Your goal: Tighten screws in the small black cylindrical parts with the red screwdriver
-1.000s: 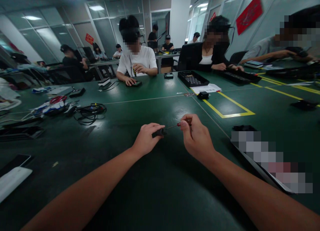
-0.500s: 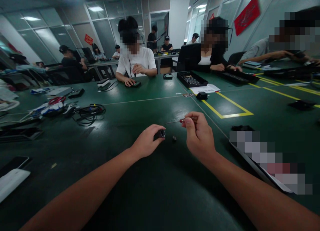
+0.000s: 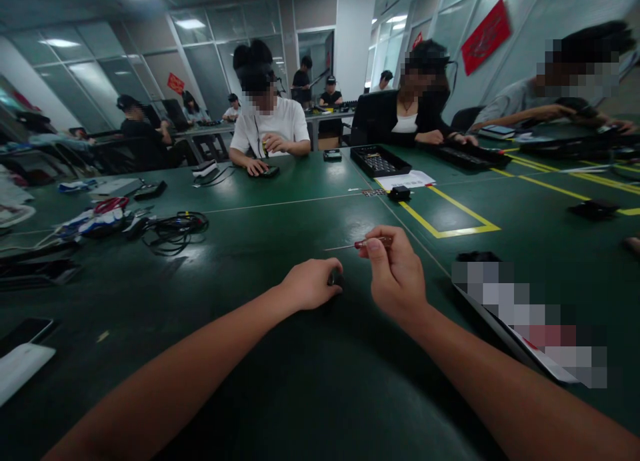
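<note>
my 2 bare forearms reach forward and converge. my left hand (image 3: 311, 284) is curled, knuckles up, fingertips down; my right hand (image 3: 396, 274) is raised, fingers pinched.

Both forearms come into view from the bottom edge and are bare right down to the wrists, with no sleeve, cuff or glove on either. The left hand (image 3: 311, 286) is ungloved, its fingers without rings on the parts that show. The right hand (image 3: 397, 274) is likewise ungloved, the thumbnail short and plain. Neither wrist seems to carry a watch or band, though the wide lens blurs the picture's lower edge.
</note>
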A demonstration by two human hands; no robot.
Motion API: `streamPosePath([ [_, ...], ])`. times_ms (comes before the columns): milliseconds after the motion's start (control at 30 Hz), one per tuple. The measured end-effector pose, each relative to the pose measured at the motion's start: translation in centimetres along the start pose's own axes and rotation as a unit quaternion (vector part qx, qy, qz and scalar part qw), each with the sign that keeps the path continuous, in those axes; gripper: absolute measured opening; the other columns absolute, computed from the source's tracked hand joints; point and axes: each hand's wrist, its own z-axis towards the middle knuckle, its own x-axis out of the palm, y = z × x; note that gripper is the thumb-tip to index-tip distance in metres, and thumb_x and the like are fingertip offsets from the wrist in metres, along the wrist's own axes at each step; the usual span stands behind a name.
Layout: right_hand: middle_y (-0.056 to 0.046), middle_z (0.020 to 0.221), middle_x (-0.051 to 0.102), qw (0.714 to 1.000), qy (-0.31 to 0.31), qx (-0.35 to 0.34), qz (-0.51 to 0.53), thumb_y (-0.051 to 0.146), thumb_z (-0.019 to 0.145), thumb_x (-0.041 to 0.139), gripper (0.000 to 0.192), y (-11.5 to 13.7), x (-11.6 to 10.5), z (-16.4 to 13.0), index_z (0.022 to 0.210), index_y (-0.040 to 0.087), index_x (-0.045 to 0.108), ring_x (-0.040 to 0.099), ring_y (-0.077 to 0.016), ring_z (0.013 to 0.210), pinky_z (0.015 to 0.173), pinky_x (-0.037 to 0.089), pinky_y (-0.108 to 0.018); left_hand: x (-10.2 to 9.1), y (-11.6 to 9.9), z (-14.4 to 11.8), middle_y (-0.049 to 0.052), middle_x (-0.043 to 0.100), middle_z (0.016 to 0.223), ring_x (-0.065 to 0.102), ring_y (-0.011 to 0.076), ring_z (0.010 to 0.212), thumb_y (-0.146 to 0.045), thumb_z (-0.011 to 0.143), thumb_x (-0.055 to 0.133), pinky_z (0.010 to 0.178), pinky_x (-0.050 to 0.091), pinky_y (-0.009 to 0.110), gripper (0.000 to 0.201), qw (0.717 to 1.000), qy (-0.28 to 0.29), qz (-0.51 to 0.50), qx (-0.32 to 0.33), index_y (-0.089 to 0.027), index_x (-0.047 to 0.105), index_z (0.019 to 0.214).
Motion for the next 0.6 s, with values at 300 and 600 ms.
streamPosePath([
  [300,-0.001,0.081,0.07,1.0,0.012,-0.016,0.006,0.033,0.104,0.046,0.01,0.4,-0.2,-0.2,0.104,0.026,0.054,0.07,-0.0193,0.071,0.065,0.052,-0.034,-0.4,0.4,1.4,0.003,0.074,0.091,0.069,0.0228,0.083,-0.033,0.084,0.076,0.071,0.049,0.032,0.012,0.998,0.004,-0.015,0.056,-0.024,0.075,0.092],
  [600,0.0,0.08,0.069,1.0,0.008,-0.015,0.006,0.032,0.104,0.047,0.01,0.2,-0.2,0.0,0.104,0.026,0.055,0.068,-0.0184,0.071,0.065,0.051,-0.033,-4.0,5.0,-1.7,0.005,0.073,0.093,0.062,0.0159,0.067,-0.037,0.085,0.069,0.061,0.047,0.028,0.03,0.972,-0.03,-0.221,-0.072,-0.021,0.074,0.11],
])
